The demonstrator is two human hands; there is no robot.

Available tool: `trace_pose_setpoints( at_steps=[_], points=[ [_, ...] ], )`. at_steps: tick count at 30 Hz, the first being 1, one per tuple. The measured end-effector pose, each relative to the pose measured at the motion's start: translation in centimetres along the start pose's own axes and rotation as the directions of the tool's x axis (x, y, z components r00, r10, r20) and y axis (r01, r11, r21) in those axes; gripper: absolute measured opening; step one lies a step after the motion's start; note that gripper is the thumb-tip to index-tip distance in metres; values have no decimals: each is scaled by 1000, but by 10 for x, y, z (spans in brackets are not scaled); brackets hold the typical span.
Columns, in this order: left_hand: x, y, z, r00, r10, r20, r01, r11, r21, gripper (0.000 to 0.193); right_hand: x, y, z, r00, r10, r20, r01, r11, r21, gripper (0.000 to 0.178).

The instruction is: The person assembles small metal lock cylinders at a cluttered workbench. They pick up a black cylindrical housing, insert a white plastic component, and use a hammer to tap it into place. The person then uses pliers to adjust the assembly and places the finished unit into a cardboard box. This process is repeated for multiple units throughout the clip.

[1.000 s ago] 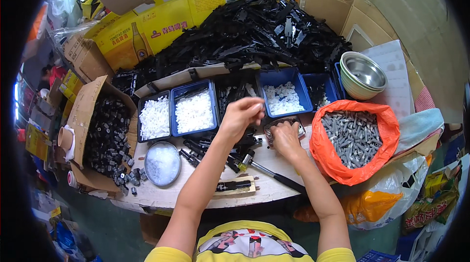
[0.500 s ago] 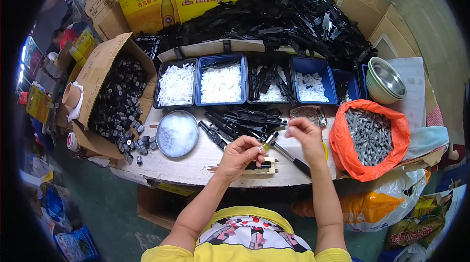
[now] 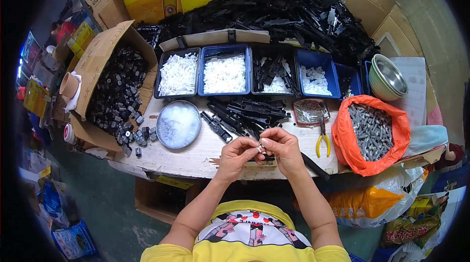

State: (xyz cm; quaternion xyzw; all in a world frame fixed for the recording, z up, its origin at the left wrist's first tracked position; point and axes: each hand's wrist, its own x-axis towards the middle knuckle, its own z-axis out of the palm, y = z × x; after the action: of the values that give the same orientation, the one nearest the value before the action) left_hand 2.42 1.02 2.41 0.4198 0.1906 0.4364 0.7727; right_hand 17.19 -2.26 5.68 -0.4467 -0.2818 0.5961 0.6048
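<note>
My left hand (image 3: 236, 158) and my right hand (image 3: 284, 150) meet over the front of the table, fingertips pinched together. Between them is a small white part (image 3: 259, 149), mostly covered by the fingers. Just behind my hands lie several long black plastic parts (image 3: 254, 111) in a loose heap. To the right of my right hand, the black handle (image 3: 316, 166) of a tool sticks out; its other end is hidden. Yellow-handled pliers (image 3: 322, 142) rest farther right, beside a clear packet of thin metal pieces (image 3: 311, 111).
Trays of white parts (image 3: 224, 74) line the back, before a large black heap (image 3: 274, 14). Left stand a round dish (image 3: 198, 133) of translucent white material and a carton of dark blocks (image 3: 105, 41). Right are a red bag (image 3: 341, 137) of grey pieces and stacked bowls (image 3: 377, 83).
My right hand has come left and down to join my left hand at the white part. The pliers, earlier mostly behind my right hand, now show.
</note>
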Motion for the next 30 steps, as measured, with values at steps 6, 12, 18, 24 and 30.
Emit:
trace_pose_setpoints(
  at_steps=[6, 12, 18, 24, 30],
  points=[
    [-4, 4, 2, 999, 29, -41, -27, 998, 51, 7, 2, 2, -3, 1000, -2, 19, 1, 999, 49, 14],
    [-5, 0, -3, 998, 43, -49, -40, 996, 74, 8, -3, 1, 1, 999, 15, 41, -13, 999, -52, 15],
    [-14, -3, -16, 998, 48, -45, -44, 994, 99, 12, -12, 10, 14, 933, -347, 92, 340, 775, -533, 10],
    [-18, -2, -18, 973, 219, -67, -178, 907, 382, 12, -14, 12, 11, 814, -503, 290, 532, 446, -719, 11],
    [-15, 10, -15, 904, 410, 118, -340, 525, 780, 17, -16, 18, 5, 764, -499, 409, 575, 240, -782, 11]
  ],
)
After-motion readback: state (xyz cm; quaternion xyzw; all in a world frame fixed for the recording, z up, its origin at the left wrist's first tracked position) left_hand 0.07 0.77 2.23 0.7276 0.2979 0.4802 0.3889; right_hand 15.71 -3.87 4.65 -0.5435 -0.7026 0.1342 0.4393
